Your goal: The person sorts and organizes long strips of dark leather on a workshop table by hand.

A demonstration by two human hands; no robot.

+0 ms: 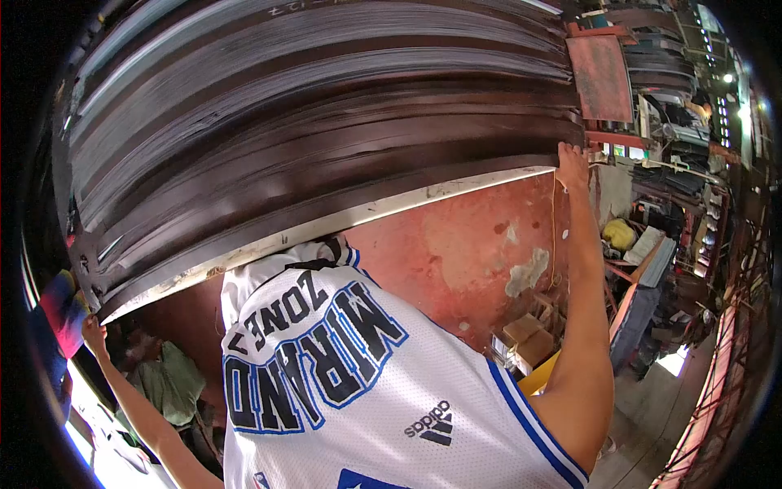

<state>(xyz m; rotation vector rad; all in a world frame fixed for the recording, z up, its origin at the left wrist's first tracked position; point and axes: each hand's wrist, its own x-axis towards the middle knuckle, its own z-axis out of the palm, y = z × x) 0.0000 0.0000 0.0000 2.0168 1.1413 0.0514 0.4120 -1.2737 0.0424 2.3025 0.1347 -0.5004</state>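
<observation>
A wide dark-brown ribbed sheet [342, 151] fills the upper view, glossy along its ridges and lying before my chest. Its near edge runs along a pale, worn strip [456, 189]. At the left near corner, my left hand [94, 336] is closed with its fingers curled on the edge. My right hand [573, 165] grips the right near corner, fingertips over the top and the thumb hidden. Both arms are stretched out to either side of my white jersey [350, 383].
Blue, red and yellow cloth [61, 314] shows beyond my left hand. Below the sheet is a reddish, flaking surface [456, 253]. A cardboard box [529, 338] sits low right. A red metal piece [600, 77] stands at the sheet's right end. Green cloth [169, 381] hangs lower left.
</observation>
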